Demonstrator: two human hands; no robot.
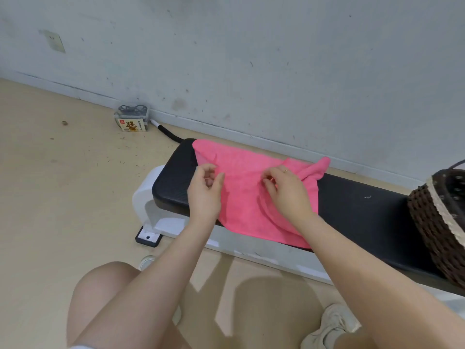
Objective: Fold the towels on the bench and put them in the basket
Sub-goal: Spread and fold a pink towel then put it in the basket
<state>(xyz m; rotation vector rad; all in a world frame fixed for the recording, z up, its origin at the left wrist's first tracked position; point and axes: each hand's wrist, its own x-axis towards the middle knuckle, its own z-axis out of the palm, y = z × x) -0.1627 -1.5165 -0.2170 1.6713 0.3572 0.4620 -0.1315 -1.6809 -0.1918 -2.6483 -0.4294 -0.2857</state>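
here, at the far left, a small labelled box (132, 118) sits on the floor by the wall. next, the left hand (205, 195) hovers at the pink towel's (241, 197) left edge, its grip loosely curled, and whether it pinches cloth cannot be told. the towel lies rumpled across the black tabletop (357, 212), its near edge hanging over. the right hand (289, 192) rests on it mid-cloth, fingers bent; a pinch cannot be confirmed. soft, light and limp, it should be taken by its corners. the woven basket (437, 222) stands at the right.
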